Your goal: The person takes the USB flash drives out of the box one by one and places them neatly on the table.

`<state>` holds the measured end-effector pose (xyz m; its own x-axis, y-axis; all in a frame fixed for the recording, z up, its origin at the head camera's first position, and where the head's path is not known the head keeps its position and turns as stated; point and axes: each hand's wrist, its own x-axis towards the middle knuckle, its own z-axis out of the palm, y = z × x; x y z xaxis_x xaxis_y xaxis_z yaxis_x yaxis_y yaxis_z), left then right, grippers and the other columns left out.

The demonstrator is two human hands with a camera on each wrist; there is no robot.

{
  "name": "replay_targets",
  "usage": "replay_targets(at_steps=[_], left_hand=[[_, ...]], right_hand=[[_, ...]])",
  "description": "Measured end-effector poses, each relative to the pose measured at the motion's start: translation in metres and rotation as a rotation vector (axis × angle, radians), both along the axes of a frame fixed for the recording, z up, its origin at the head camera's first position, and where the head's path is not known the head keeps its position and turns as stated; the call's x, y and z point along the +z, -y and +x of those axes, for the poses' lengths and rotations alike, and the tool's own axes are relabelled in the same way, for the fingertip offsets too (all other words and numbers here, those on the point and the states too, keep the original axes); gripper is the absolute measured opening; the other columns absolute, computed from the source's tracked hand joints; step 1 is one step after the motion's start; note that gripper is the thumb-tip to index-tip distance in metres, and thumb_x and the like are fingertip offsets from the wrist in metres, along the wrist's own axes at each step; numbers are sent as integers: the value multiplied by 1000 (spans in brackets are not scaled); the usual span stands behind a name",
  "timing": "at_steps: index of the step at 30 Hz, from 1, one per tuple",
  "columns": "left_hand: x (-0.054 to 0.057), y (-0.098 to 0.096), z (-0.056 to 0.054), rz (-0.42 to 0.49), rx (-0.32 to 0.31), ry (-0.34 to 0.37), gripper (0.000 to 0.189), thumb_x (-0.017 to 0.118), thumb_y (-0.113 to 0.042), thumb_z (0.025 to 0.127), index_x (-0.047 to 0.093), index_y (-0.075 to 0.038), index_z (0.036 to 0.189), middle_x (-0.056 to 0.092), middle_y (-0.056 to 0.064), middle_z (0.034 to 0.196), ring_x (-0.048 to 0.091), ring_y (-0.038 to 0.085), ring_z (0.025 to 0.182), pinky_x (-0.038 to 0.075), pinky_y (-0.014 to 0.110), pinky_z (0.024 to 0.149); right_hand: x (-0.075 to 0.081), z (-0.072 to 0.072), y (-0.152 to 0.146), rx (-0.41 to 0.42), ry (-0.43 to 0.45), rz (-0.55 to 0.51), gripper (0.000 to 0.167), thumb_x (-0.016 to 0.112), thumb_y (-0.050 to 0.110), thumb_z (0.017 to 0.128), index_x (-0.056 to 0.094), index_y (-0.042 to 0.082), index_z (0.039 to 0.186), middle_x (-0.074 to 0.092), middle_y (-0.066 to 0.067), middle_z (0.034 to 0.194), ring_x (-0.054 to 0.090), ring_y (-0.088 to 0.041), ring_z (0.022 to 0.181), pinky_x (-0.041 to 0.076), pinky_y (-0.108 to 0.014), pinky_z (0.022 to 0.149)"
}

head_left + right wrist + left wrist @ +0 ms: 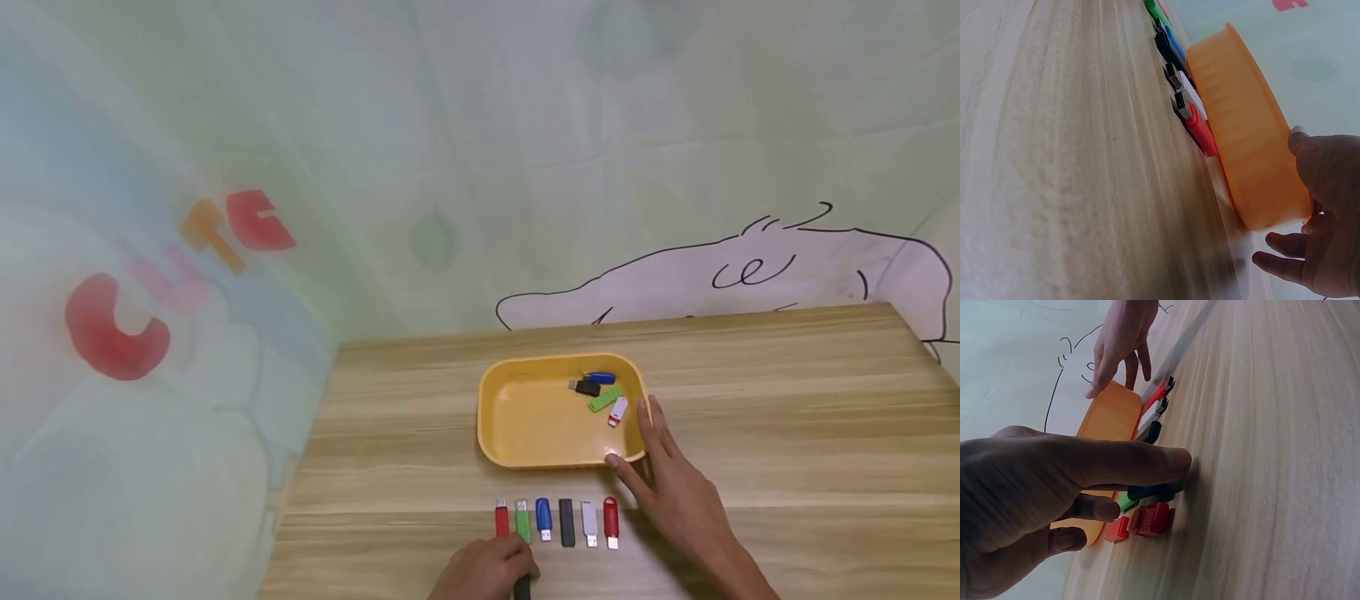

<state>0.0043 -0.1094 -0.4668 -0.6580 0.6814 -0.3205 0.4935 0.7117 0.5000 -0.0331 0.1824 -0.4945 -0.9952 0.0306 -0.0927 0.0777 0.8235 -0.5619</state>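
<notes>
My left hand [483,571] is low in the head view, fingers curled at a black USB stick [522,587] that it pinches close over the table. In the left wrist view a digit partly hides that black stick [1154,490], and a ridged red stick [1154,520] lies beside it. My right hand [686,500] grips the near right corner of a yellow tray [525,458], thumb at the near rim, fingers along the right side. Before the tray runs a row of USB sticks: red [502,521], green [522,525], blue [543,517], black [567,522], silver [589,521], red [611,518].
Inside the tray, toward its right side, lie a blue stick [602,378], a black one [587,388], a green one [604,399] and a white-and-red one [617,412]. The wooden table [787,400] meets a printed cloth [450,167] behind and at left.
</notes>
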Motion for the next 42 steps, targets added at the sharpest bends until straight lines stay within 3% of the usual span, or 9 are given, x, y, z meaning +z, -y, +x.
replay_targets(at_steps=[17, 27, 42], left_hand=[[-3, 1, 3, 13, -3, -59, 29, 78, -48, 95, 79, -22, 106, 66, -16, 99, 46, -6, 78, 44, 13, 72], [-2, 1, 8, 14, 46, -71, 32, 75, -54, 94, 79, -24, 105, 71, -19, 98, 48, -7, 78, 38, 13, 68], [0, 3, 9, -22, 0, -115, 36, 72, -56, 95, 81, -23, 108, 77, -13, 116, 67, -2, 100, 36, 10, 71]], right_hand=[[0, -2, 0, 6, -3, 6, 97, 56, 63, 104, -2, 24, 172, 8, -16, 179, 52, -55, 139, 53, -66, 97], [0, 0, 0, 6, 12, -2, 97, 52, 68, 103, -3, 25, 172, 5, -15, 179, 49, -55, 142, 52, -68, 99], [1, -1, 1, 4, 25, -4, 99, 54, 67, 103, -3, 24, 172, 5, -16, 179, 48, -55, 142, 51, -69, 100]])
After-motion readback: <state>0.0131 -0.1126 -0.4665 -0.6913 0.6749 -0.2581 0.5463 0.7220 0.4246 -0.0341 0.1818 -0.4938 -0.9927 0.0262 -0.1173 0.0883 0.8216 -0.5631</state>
